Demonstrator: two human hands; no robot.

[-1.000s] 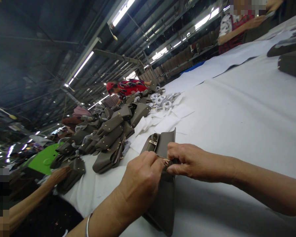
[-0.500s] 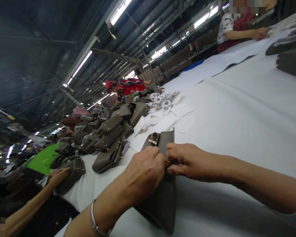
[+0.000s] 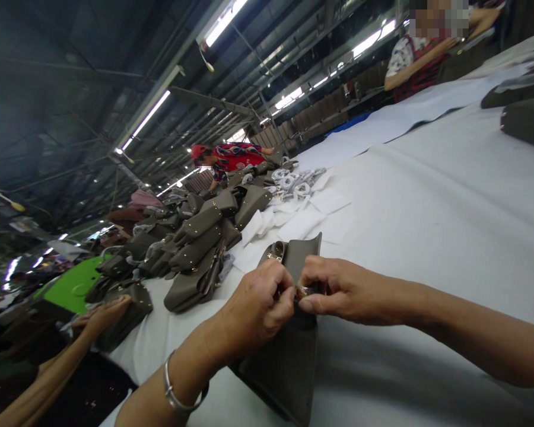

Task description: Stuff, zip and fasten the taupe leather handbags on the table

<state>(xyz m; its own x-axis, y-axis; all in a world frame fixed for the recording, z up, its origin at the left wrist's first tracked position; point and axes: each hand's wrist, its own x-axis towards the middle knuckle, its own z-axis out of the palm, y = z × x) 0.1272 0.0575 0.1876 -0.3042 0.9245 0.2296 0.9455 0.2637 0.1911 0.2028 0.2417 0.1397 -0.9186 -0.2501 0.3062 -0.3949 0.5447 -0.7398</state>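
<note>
A dark olive-grey handbag [image 3: 285,367] lies on the white-covered table in front of me. One gold-coloured metal fitting [image 3: 275,257] shows near its far end, beside a raised flap [image 3: 305,249]. Over the middle of the bag my two hands meet, fingertips nearly touching. My right hand [image 3: 338,290] is closed, its thumb and fingers pinching a small shiny metal fitting [image 3: 301,291] on a dark strap piece. My left hand [image 3: 264,299], with a silver bangle on its wrist, is closed in a pinch against that spot. Whatever sits between its fingertips is hidden.
A long heap of similar handbags [image 3: 198,243] fills the left side. White sheets [image 3: 300,222] and wrapped straps [image 3: 298,181] lie beyond my bag. A co-worker's hand [image 3: 104,314] rests by a bag at the left. More bags [image 3: 529,121] lie far right, near another person.
My left hand has turned slightly and its fingertips have shifted, showing more of the metal fitting. The bag's flap leans a little to the right. The far-right person's arm has lifted.
</note>
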